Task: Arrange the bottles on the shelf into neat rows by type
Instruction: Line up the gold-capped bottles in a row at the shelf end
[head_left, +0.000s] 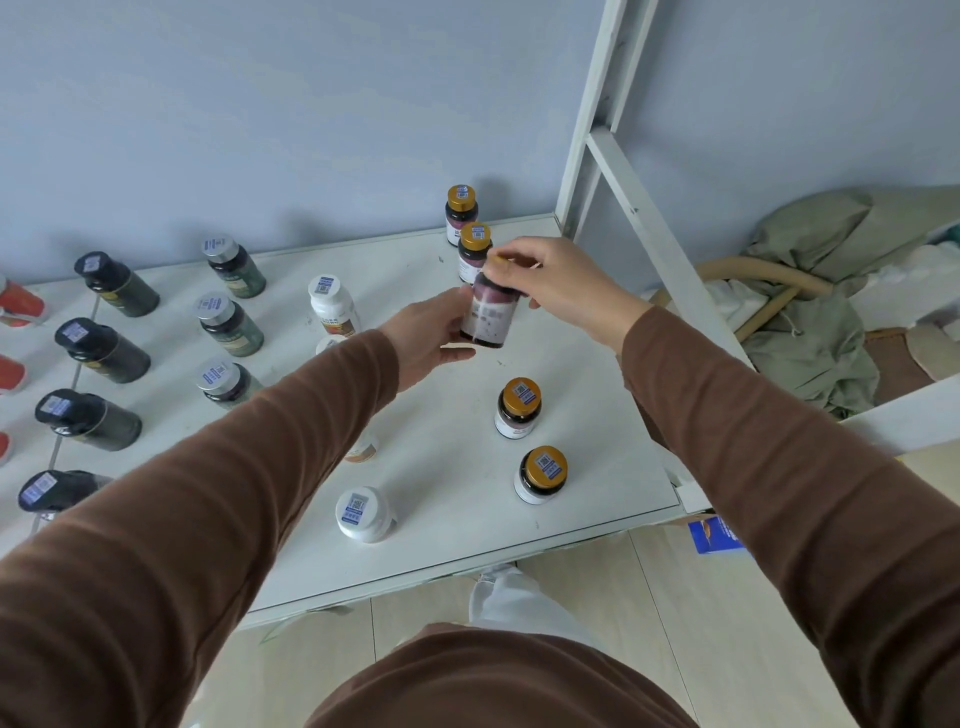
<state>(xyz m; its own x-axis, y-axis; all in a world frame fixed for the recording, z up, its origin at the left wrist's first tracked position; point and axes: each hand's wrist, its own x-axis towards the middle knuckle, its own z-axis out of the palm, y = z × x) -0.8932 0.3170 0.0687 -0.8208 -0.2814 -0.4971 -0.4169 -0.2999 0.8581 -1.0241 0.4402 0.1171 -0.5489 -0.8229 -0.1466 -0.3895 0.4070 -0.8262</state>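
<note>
Two hands on one gold-capped bottle (490, 312), held in the air over the far right of the shelf (597, 467).

We've got our right hand (558, 291) pinching the cap from above and our left hand (431, 338) cupped round the body. Risk as we see it: the gold-capped bottle just behind (474, 252) is very close, so lowering ours carelessly could knock it over into the farthest one (461, 213), wrecking that row. The white bottles (363, 514) look safe enough.

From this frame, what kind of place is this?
Probably a room in a home used for storage, not a shop: a white metal rack shelf against a bare blue wall, supplement-style bottles standing on it, and rumpled green bedding on the floor beside it.
</note>
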